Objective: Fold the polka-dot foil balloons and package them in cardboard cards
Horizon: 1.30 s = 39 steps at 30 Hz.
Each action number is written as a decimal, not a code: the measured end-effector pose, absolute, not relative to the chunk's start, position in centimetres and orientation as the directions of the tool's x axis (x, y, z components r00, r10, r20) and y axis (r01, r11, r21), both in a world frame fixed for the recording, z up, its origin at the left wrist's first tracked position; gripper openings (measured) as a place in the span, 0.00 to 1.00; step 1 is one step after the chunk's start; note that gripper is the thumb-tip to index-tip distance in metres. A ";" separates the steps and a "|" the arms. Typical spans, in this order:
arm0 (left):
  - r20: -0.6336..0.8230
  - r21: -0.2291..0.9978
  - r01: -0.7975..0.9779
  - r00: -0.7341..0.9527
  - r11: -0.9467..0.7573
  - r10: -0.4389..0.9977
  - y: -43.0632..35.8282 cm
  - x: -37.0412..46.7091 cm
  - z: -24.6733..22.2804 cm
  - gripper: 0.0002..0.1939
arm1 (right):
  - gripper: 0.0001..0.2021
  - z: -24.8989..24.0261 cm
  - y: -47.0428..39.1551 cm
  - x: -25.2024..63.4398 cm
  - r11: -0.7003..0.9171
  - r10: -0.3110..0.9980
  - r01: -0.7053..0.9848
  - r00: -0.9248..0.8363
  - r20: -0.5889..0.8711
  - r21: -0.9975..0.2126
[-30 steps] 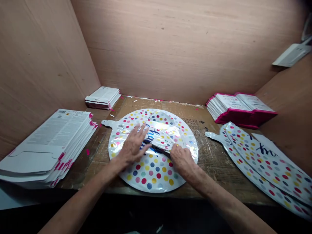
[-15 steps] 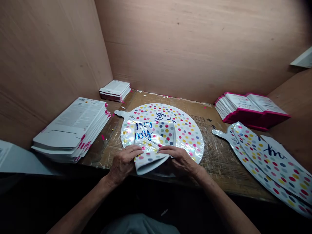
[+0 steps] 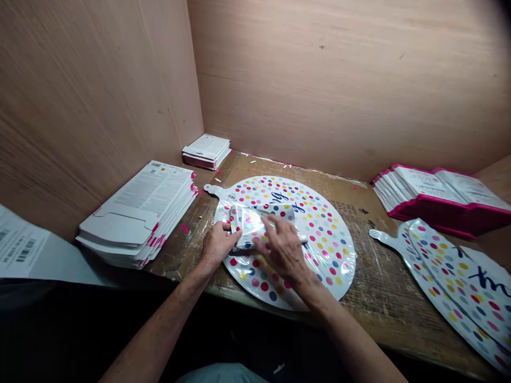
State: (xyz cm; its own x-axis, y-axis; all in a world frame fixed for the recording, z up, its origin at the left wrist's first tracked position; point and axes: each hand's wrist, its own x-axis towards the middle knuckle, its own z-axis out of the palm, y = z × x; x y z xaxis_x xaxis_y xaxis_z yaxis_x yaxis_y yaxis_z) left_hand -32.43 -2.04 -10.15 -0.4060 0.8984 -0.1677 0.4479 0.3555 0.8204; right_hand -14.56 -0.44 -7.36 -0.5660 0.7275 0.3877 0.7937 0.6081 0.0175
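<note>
A white foil balloon (image 3: 248, 218) with coloured dots lies folded into a small packet. Beneath it are flat, round foil balloons (image 3: 319, 213) with the same dots and blue lettering, apparently stacked. My left hand (image 3: 219, 242) grips the packet's left edge, thumb on top. Over the packet's right part, my right hand (image 3: 281, 244) has its fingers spread and slightly blurred; they seem to touch or hover just over the foil. The right hand hides some of the packet.
On the left stand a stack of printed white card sleeves (image 3: 131, 213) and a smaller stack (image 3: 205, 149) behind. Pink-edged packets (image 3: 443, 197) and more dotted balloons (image 3: 447, 271) are at right. Wooden panels (image 3: 339, 80) enclose the cardboard-covered table (image 3: 367, 298).
The near flap of the balloon has been folded over, making the packet smaller. My left hand moved up its left side; my right hand moved over its top. The camera view shifted slightly.
</note>
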 end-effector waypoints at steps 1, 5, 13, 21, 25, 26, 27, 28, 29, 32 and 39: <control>-0.176 0.848 0.400 -0.407 0.348 0.896 -1.9 -32.5 -10.3 0.18 | 0.22 -7.5 -1.0 -15.4 0.674 0.676 0.737 -0.642 0.362 0.046; -0.276 0.870 0.295 -0.375 0.396 0.885 -2.5 -32.8 -9.3 0.21 | 0.12 -8.2 -1.4 -18.7 0.705 0.679 0.699 -0.714 0.171 0.122; 0.397 0.437 0.729 0.370 -0.527 0.840 -4.0 -35.9 -6.5 0.21 | 0.21 -7.0 -2.6 -11.4 0.953 0.297 0.300 -0.950 0.093 0.024; 0.214 0.606 0.758 0.135 -0.240 0.967 -2.9 -34.5 -9.7 0.17 | 0.18 -7.8 2.1 -10.1 0.393 0.900 0.684 -0.423 0.105 -0.615; 0.300 0.495 0.857 -0.322 0.142 0.898 -3.4 -31.8 -9.8 0.17 | 0.20 -7.4 4.9 -14.0 0.152 0.982 0.945 -0.177 -0.062 -0.291; 0.327 0.410 0.893 -0.334 0.185 0.884 -3.4 -31.4 -9.7 0.16 | 0.21 -7.0 5.3 -14.8 0.151 0.982 0.968 -0.170 -0.082 -0.202; 0.340 0.331 0.919 -0.328 0.214 0.882 -3.4 -31.0 -9.7 0.15 | 0.20 -6.7 5.5 -15.5 0.157 0.981 0.978 -0.170 -0.093 -0.139; 0.341 0.271 0.935 -0.318 0.231 0.885 -3.4 -30.8 -9.7 0.15 | 0.19 -6.3 5.8 -16.1 0.161 0.981 0.982 -0.170 -0.094 -0.103; 0.339 0.229 0.943 -0.310 0.242 0.888 -3.4 -30.8 -9.7 0.14 | 0.18 -6.0 6.0 -16.7 0.156 0.983 0.984 -0.163 -0.082 -0.084; 0.342 0.168 0.954 -0.294 0.249 0.893 -3.3 -31.1 -10.0 0.13 | 0.17 -5.1 7.1 -18.5 0.277 0.960 0.960 -0.278 -0.026 -0.024; 0.354 0.259 0.952 -0.251 0.164 0.901 -3.8 -32.1 -10.1 0.14 | 0.15 -3.8 9.8 -20.1 0.572 0.809 0.820 -0.569 -0.150 -0.028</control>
State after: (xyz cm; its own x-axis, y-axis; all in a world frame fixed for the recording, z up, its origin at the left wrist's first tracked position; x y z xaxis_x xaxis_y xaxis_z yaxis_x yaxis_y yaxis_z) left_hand -32.11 -3.79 -10.10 -0.2515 0.9008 0.3540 0.9519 0.1640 0.2589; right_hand -20.09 9.78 -3.76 -0.5691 0.8086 -0.1496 0.8199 0.5719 -0.0276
